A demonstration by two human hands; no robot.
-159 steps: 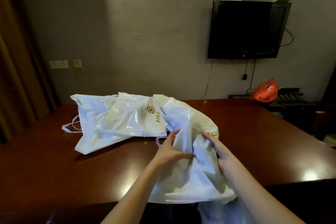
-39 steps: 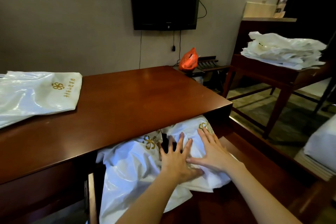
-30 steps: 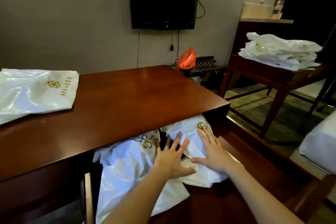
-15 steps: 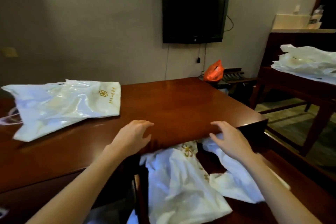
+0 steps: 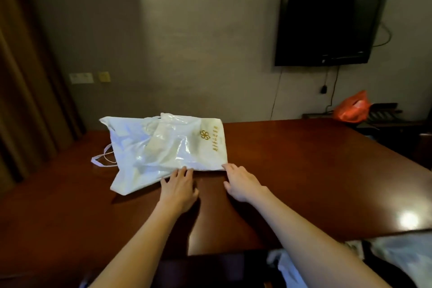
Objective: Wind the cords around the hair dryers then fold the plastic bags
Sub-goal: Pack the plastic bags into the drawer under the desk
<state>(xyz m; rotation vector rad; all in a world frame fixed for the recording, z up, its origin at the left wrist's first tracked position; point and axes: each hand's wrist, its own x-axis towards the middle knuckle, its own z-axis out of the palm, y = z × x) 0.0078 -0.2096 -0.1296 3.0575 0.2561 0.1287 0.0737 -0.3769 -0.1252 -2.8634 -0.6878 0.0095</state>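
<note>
White plastic bags [image 5: 163, 147] with a gold flower logo and gold lettering lie crumpled and overlapping on the dark red-brown wooden bench [image 5: 304, 170], left of its middle, their thin white handles [image 5: 102, 159] trailing off to the left. At their near edge the left hand [image 5: 178, 188] lies flat, fingers [image 5: 181, 172] straight and touching the plastic, gripping nothing. Just to its right the right hand [image 5: 242, 182] is likewise spread, its fingertips [image 5: 226, 166] at the bags' near right corner. Farther right, a black flat television [image 5: 327, 25] hangs on the grey wall, and an orange plastic bag [image 5: 351, 107] sits below it.
</note>
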